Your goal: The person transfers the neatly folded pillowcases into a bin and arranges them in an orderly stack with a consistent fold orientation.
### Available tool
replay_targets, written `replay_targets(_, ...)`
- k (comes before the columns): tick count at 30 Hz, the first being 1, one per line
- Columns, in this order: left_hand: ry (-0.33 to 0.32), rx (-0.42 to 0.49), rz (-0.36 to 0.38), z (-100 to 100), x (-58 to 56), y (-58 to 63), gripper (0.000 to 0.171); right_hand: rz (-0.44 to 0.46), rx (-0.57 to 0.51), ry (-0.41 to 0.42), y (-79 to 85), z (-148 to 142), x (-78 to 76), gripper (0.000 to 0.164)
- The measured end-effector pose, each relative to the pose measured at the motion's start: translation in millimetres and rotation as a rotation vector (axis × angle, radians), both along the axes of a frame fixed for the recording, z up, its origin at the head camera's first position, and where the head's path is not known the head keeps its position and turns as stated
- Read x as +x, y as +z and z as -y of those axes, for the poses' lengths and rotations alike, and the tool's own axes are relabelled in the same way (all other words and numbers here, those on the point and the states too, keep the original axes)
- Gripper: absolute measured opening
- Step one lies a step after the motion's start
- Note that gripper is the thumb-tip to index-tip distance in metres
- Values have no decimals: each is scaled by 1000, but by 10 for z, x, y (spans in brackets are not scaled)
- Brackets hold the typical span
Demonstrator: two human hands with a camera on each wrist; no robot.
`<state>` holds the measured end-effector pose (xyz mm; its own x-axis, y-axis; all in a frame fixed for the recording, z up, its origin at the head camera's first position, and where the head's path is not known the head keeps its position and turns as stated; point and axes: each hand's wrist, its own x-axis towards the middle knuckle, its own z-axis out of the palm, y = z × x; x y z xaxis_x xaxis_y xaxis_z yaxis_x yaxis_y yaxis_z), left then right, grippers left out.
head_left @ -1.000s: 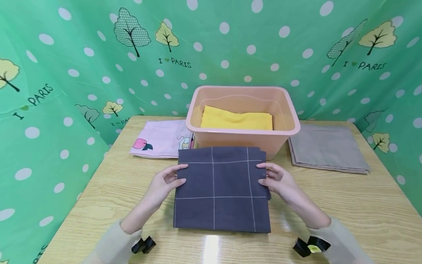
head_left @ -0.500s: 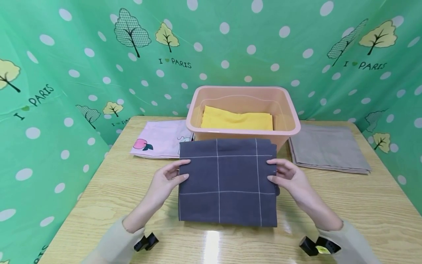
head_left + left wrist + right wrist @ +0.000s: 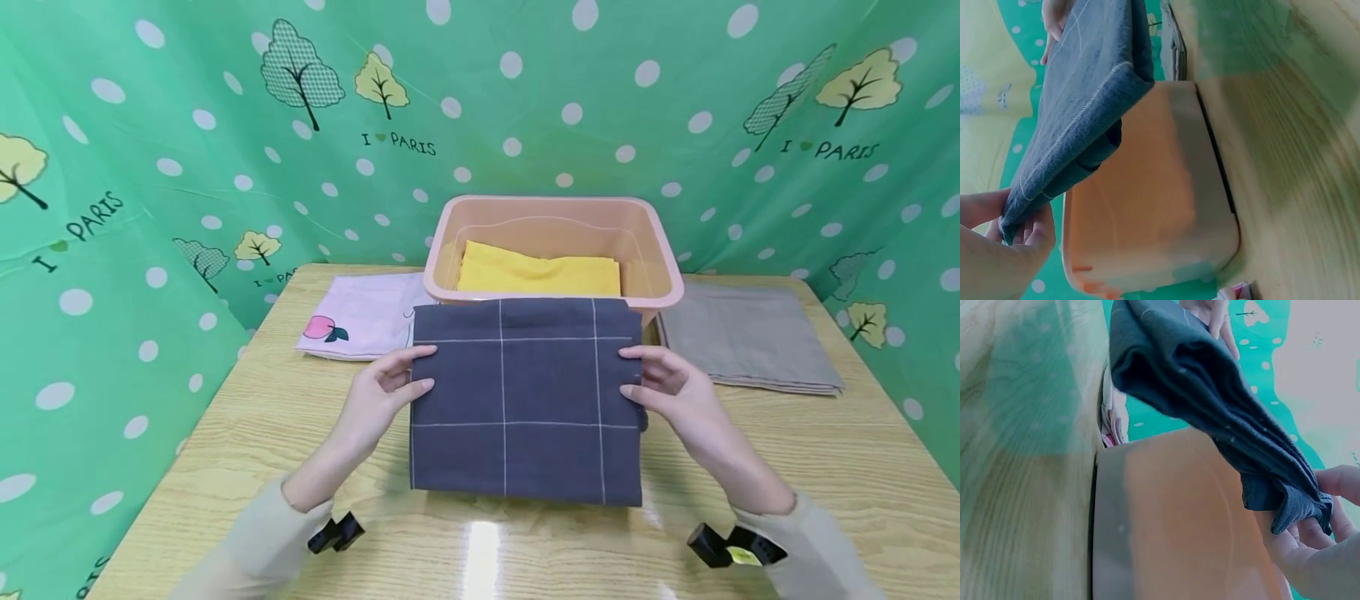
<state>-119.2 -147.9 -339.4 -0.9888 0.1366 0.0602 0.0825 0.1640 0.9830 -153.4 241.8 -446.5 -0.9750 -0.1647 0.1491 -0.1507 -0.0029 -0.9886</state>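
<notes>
A folded dark grey cloth [image 3: 525, 400] with thin white check lines hangs above the table, in front of a pink plastic bin [image 3: 555, 204]. My left hand [image 3: 375, 404] pinches its left edge, thumb on the near face and other fingers behind, as the left wrist view shows. At the opposite edge my right hand [image 3: 678, 400] pinches the layers in the same way. Seen from the right wrist, the cloth's stacked folds [image 3: 1235, 431] sag a little at the loose corner. Inside the bin lies a folded yellow cloth [image 3: 536, 273]. The held cloth covers most of the bin's front wall.
Left of the bin lies a folded pale pink cloth [image 3: 363, 312] with a peach print. A folded grey-brown cloth [image 3: 750, 333] lies to the right. All rest on a wooden table [image 3: 247, 433], with a green dotted curtain [image 3: 525, 108] behind and at the sides.
Both hands have lifted the dark cloth and carried it toward the bin and slightly right. Its upper edge now overlaps the bin's front rim in the head view. The other cloths stay put.
</notes>
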Motion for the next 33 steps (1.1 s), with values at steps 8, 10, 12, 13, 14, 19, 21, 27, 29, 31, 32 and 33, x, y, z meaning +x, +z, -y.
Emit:
replay_targets(8, 7, 27, -19, -64, -93, 104, 39, 2, -10, -41, -77, -156, -203, 57)
replay_targets(10, 11, 18, -28, -78, -124, 123, 39, -4, -9, -35, -89, -202, -260, 57)
replay_targets(12, 17, 9, -41, -90, -157, 141, 39, 0, -2, -30, -38, -218, -282, 57)
replay_targets(13, 20, 4, -48, -96, -175, 149, 39, 8, -8, -25, 24, -206, -270, 57)
replay_targets(14, 24, 2, -53, -102, -194, 156, 40, 12, -8, -21, 109, -182, -244, 56)
replay_targets(19, 27, 14, -60, -131, -284, 204, 40, 65, -36, -33, 859, 144, 75, 50)
replay_targets(21, 21, 29, -53, -148, -316, 227, 40, 80, -22, -48, 1104, 257, 177, 48)
replay_targets(27, -6, 86, -15, -214, -415, 283, 41, 135, -88, -46, 1133, 214, 69, 47)
replay_targets(29, 5, 76, -14, -228, -453, 297, 41, 151, -107, -46, 1169, 216, 51, 47)
replay_targets(31, 21, 61, -13, -237, -491, 307, 41, 167, -75, -81, 1388, 324, 151, 47)
replay_targets(32, 26, 51, -17, -240, -510, 313, 41, 168, -86, -81, 1406, 329, 141, 46)
replay_targets(33, 31, 47, -13, -243, -528, 317, 40, 174, -97, -85, 1426, 339, 130, 45)
